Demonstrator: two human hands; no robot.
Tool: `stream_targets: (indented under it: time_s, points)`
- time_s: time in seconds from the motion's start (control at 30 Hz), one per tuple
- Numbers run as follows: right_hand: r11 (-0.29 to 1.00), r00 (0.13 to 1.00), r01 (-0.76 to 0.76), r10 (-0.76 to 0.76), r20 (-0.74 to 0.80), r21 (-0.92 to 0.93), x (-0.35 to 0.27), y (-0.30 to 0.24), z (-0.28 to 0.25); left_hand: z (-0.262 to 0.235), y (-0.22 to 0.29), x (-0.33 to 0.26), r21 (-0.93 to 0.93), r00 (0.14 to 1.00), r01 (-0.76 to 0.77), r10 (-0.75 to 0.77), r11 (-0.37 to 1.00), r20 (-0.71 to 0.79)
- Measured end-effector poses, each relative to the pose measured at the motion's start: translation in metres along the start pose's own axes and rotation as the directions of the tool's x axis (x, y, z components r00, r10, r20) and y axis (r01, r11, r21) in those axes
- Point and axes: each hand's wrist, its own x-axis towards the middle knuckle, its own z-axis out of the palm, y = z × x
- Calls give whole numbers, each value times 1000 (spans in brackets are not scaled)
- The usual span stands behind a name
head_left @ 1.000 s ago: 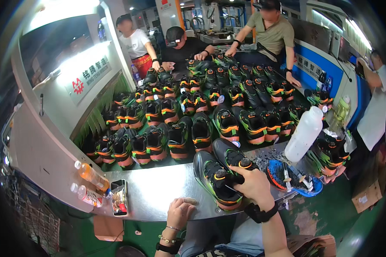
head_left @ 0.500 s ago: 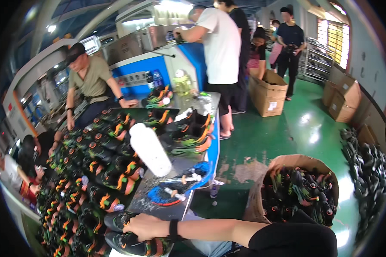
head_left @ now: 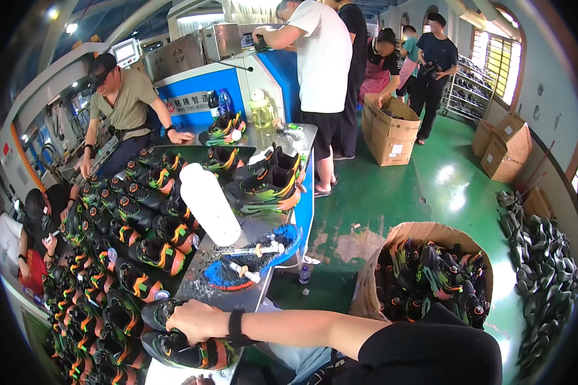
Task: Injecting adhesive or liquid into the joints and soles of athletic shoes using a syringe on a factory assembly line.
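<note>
At the lower left, the right hand (head_left: 196, 319) lies across the table edge, fingers curled down over a dark shoe (head_left: 183, 350) with orange and green trim; the grip looks closed on its upper, and a black watch (head_left: 236, 326) bands the wrist. The left hand is hardly visible: only a sliver of fingers shows at the bottom edge under the shoe, and I cannot tell whether it is gripping or loose. A second shoe (head_left: 155, 312) sits just left of the right hand, touching it.

Beyond the hand, on the metal table (head_left: 263, 226), a blue tray (head_left: 253, 260) holds dark grit and two white-handled brushes (head_left: 253, 249). A white bottle (head_left: 207, 203) stands tilted just behind the tray. Rows of like shoes (head_left: 125, 224) cover the left of the table. To the right on the green floor (head_left: 430, 192) stands a cardboard drum (head_left: 424, 276) full of shoes.

Compared with half a second ago, the view has hardly turned: bottle, tray and drum keep their places, and the right hand stays on the shoe. A second ago the head faced the table squarely, with both hands visible at the near edge and the right hand lifting the shoe; the drum was out of sight then.
</note>
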Motion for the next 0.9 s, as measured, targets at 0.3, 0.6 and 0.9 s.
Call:
stream_targets:
  time_s: [0.3,0.6,0.9]
  points:
    - [996,992,45,-54,-117,-75,-10,-1,5,12,-20,1,-66,993,-101,96,993,-63]
    - [998,996,-24,19,-83,-56,-60,-11,-17,13,-5,1,-26,975,-224,224,974,-10]
    - [997,996,3,-10,-86,-72,-65,2,-9,11,-11,11,134,911,-411,410,902,42]
